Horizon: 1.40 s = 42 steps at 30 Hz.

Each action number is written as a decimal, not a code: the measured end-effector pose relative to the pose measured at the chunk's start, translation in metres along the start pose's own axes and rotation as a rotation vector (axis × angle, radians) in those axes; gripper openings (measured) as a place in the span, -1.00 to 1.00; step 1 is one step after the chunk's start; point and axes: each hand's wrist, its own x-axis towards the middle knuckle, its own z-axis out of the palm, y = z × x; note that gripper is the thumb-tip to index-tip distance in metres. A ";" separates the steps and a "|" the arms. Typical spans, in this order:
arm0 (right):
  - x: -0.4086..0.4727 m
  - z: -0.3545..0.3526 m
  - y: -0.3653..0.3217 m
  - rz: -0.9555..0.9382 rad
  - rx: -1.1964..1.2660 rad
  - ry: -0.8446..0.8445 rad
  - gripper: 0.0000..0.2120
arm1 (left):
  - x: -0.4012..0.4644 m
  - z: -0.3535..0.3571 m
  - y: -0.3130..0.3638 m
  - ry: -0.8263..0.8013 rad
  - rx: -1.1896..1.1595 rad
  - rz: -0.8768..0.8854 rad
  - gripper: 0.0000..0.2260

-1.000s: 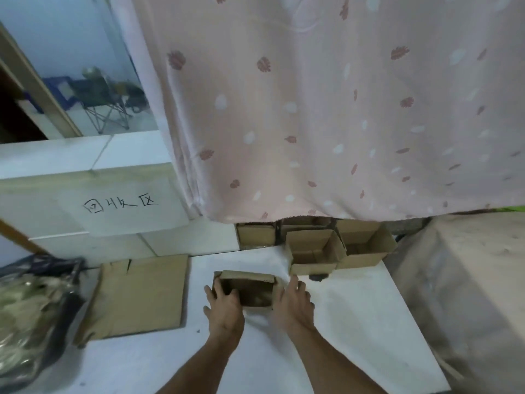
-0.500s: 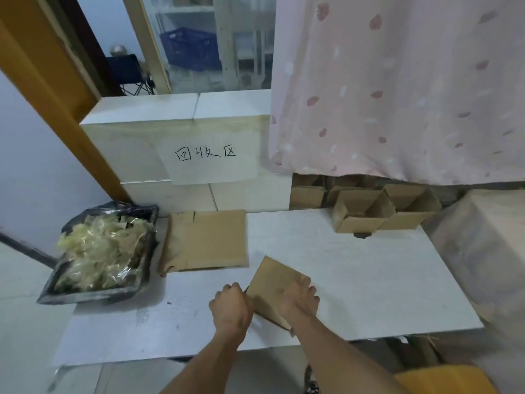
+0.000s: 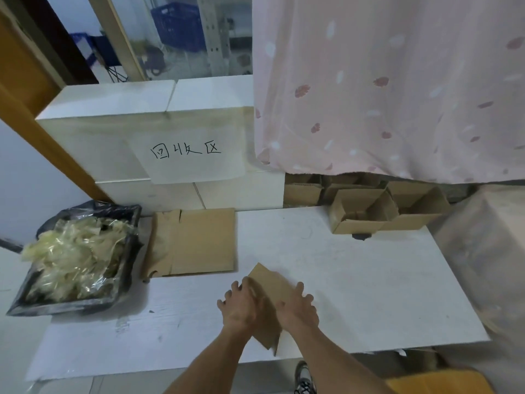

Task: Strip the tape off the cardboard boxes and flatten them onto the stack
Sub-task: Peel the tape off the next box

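Hands (image 3: 268,307) now pressing flattened box (image 3: 267,282) lower on table (image 3: 369,280).

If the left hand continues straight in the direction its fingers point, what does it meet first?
Probably the stack of flattened cardboard: the left hand, on the flattened box, points up-left toward it, though depth is uncertain.

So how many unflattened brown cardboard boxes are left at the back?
At least 3: one open brown cardboard box in front, one to its right, one under the curtain; more may be hidden.
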 end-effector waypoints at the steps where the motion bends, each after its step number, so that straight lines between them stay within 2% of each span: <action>1: 0.009 0.001 0.002 -0.012 0.006 -0.019 -0.39 | 0.005 0.002 0.003 0.016 0.023 -0.004 -0.48; 7: 0.050 -0.006 -0.002 -0.097 0.032 -0.123 -0.48 | 0.026 0.010 0.024 0.040 -0.010 -0.081 -0.39; 11: 0.061 -0.012 -0.001 -0.140 0.008 -0.137 -0.46 | 0.031 0.007 0.038 0.050 -0.103 -0.141 -0.36; 18: 0.053 -0.027 -0.016 -0.207 0.107 -0.015 -0.54 | 0.026 -0.014 0.039 0.146 -0.255 -0.079 -0.41; 24: 0.021 -0.031 -0.034 -0.369 0.263 0.163 -0.55 | 0.011 -0.044 0.024 0.289 -0.600 -0.037 -0.47; 27: -0.001 -0.032 -0.042 -0.482 0.342 0.253 -0.56 | 0.002 -0.056 0.008 0.303 -0.744 -0.025 -0.46; 29: -0.013 -0.033 -0.050 -0.538 0.390 0.303 -0.53 | -0.001 -0.062 -0.001 0.282 -0.784 -0.004 -0.44; 30: -0.019 -0.034 -0.054 -0.553 0.414 0.309 -0.50 | -0.003 -0.067 -0.005 0.267 -0.812 0.015 -0.50; 35: -0.041 -0.034 -0.073 -0.480 0.431 0.250 -0.21 | -0.018 -0.085 -0.026 0.236 -0.984 0.137 -0.94; 42: -0.062 -0.024 -0.083 -0.448 0.470 0.236 -0.17 | -0.035 -0.097 -0.053 0.171 -0.993 0.173 -0.78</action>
